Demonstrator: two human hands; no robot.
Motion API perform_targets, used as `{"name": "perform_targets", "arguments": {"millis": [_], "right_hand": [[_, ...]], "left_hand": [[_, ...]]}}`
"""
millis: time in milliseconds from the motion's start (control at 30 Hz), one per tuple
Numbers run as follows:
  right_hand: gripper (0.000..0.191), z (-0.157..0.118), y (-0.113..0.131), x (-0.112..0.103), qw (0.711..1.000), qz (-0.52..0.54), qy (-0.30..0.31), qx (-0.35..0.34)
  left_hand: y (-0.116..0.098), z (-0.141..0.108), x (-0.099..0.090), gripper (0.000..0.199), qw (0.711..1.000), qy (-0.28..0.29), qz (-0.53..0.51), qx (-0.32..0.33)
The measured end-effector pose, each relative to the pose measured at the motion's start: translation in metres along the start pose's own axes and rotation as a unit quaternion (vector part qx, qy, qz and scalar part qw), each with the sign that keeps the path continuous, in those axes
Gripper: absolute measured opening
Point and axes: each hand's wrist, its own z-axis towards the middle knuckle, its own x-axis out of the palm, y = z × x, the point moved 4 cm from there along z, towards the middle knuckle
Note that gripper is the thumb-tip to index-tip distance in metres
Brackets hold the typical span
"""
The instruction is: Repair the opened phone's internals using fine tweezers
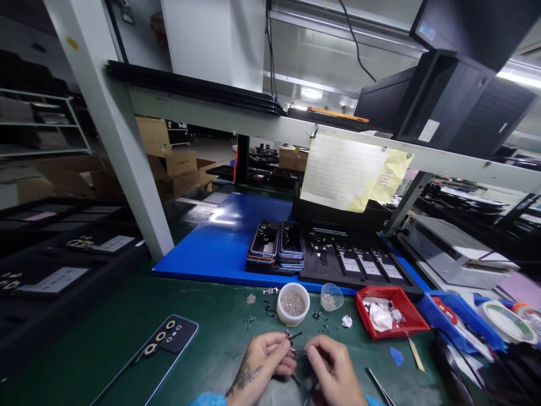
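Note:
My left hand (pixel 266 358) is closed in a pinch above the green mat, holding a small dark part (pixel 291 338) with bits of metal on it. Close beside it on the right, my right hand (pixel 333 363) has thumb and fingers pressed together near that part. What lies between those fingers is too small to make out. Just beyond both hands stands a white tub (pixel 293 304) filled with tiny metal pieces. A small clear cup (pixel 332 298) sits to its right. Tiny dark pieces (pixel 316 314) and a little heap of metal bits (pixel 251 299) lie around them.
A phone back cover (pixel 173 338) lies at left. Stacked phone frames (pixel 270 248) and a black tray (pixel 359 265) stand on a blue board. At right are a red bin (pixel 391 310), a blue bin (pixel 460 321), tweezers (pixel 379 385) and a blue pick (pixel 396 356). A shelf crosses above.

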Motion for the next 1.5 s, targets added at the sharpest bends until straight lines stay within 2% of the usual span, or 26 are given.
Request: {"name": "perform_targets", "arguments": {"millis": [133, 367, 500, 667, 800, 1000, 1133, 1500], "right_hand": [[0.033, -0.002, -0.009, 0.004, 0.998, 0.044, 0.001, 0.053], [0.028, -0.003, -0.017, 0.015, 0.978, 0.166, 0.050, 0.113], [0.029, -0.003, -0.020, 0.016, 0.975, 0.167, 0.067, 0.128], [0.028, -0.008, -0.027, 0.018, 0.965, 0.197, 0.060, 0.164], [0.034, -0.009, -0.031, 0.018, 0.955, 0.227, 0.042, 0.186], [0.031, -0.005, -0.022, 0.015, 0.955, 0.243, 0.066, 0.156], [0.027, -0.005, -0.020, 0.011, 0.957, 0.234, 0.050, 0.166], [0.032, 0.001, -0.020, 0.009, 0.946, 0.261, 0.018, 0.189]], "left_hand": [[0.001, -0.001, 0.004, 0.063, 1.000, 0.025, 0.013, 0.013], [0.003, -0.001, 0.005, 0.038, 0.999, 0.028, 0.029, 0.022], [0.002, -0.002, 0.006, 0.040, 0.999, 0.035, 0.031, 0.020], [0.004, -0.003, 0.007, 0.046, 0.998, 0.037, 0.042, 0.020], [0.007, -0.001, 0.006, 0.050, 0.997, 0.043, 0.046, 0.033], [0.010, 0.000, 0.008, 0.033, 0.996, 0.049, 0.058, 0.044], [0.014, 0.001, 0.009, 0.022, 0.995, 0.052, 0.065, 0.046], [0.004, -0.004, 0.010, 0.015, 0.996, 0.043, 0.059, 0.052]]}}
